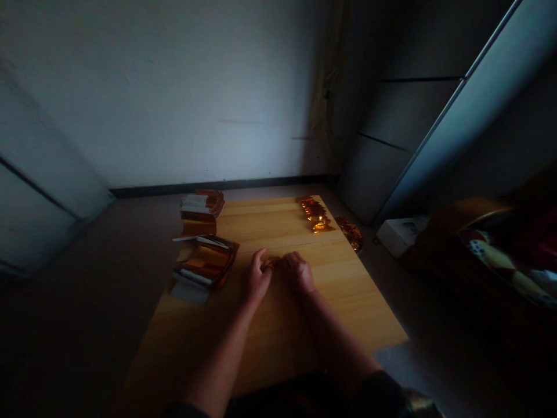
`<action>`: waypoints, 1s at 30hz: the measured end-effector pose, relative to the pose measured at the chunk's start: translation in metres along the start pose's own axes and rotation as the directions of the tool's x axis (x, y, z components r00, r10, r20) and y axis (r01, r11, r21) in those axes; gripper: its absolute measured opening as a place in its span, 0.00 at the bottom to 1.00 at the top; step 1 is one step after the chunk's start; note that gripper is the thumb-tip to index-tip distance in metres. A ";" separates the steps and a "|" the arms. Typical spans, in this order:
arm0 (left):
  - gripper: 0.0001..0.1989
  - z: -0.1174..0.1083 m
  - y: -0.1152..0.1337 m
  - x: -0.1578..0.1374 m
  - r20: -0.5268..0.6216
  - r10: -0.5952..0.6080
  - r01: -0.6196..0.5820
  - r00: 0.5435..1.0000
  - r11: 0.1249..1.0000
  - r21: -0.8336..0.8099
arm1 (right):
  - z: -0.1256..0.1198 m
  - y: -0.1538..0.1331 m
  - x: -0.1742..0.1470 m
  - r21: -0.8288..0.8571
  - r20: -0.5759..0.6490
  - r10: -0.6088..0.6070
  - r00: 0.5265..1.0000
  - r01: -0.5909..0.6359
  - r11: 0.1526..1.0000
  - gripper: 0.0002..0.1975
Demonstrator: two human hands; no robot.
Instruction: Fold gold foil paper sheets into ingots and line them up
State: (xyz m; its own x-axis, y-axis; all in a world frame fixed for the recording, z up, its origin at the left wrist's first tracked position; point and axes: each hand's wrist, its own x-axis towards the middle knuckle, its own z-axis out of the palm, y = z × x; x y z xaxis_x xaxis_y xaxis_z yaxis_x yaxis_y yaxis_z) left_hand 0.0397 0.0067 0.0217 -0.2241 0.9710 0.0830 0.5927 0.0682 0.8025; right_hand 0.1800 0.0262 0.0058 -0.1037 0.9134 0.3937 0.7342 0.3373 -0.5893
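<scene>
Over the middle of the wooden table (pixel 348 290), my left hand (pixel 256 278) and my right hand (pixel 299 273) meet at a small piece of gold foil paper (pixel 272 262). The left thumb and fingers pinch its left end. My right hand is curled closed at the other end, its fingers hiding part of the piece. To the left of my hands lies a stack of gold foil paper sheets (pixel 208 262) with pale edges. A second stack of sheets (pixel 200 204) is behind it. Folded shiny gold foil pieces (pixel 317 216) stand in a row near the far right corner.
Beyond the table's right edge, a container of gold foil pieces (pixel 350 233) sits low down. A white box (pixel 401 235) is on the floor by the grey cabinet (pixel 391 116). A wooden chair (pixel 474 206) with cloth on it stands at the right. The pale wall (pixel 195 104) is behind.
</scene>
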 end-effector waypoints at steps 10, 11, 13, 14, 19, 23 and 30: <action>0.22 0.004 0.000 0.002 -0.060 0.010 -0.004 0.998 0.996 0.091 | 0.001 0.000 0.001 0.040 0.003 -0.011 1.000 0.011 0.999 0.07; 0.22 0.004 0.000 0.003 -0.065 0.006 0.001 0.998 0.995 0.096 | 0.001 0.000 0.001 0.032 0.007 -0.008 1.000 0.008 0.999 0.08; 0.21 0.005 0.000 0.003 -0.071 -0.003 0.010 0.997 0.994 0.105 | 0.000 0.000 0.001 0.008 0.019 -0.001 1.000 0.001 1.000 0.08; 0.21 0.005 0.000 0.003 -0.069 -0.007 0.014 0.998 0.994 0.108 | 0.000 -0.001 0.001 -0.008 0.024 0.005 1.000 -0.004 1.000 0.08; 0.22 0.005 0.000 0.003 -0.050 -0.019 0.024 0.999 0.995 0.094 | -0.002 -0.003 0.001 -0.084 0.051 0.010 0.999 -0.005 0.996 0.07; 0.22 0.004 0.003 0.003 -0.033 -0.032 0.035 0.999 0.995 0.090 | -0.002 -0.005 0.002 -0.132 0.070 0.034 0.997 -0.024 0.991 0.07; 0.23 0.003 0.006 0.002 -0.034 -0.027 0.032 0.999 0.990 0.134 | -0.001 -0.004 0.002 -0.141 0.068 0.026 0.997 -0.016 0.990 0.08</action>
State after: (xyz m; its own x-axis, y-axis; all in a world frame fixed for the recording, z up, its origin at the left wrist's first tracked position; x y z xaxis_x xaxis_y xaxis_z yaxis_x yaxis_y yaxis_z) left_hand 0.0446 0.0096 0.0249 -0.2667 0.9603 0.0814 0.6836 0.1290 0.7183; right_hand 0.1773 0.0266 0.0099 -0.1299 0.9352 0.3295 0.8231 0.2870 -0.4900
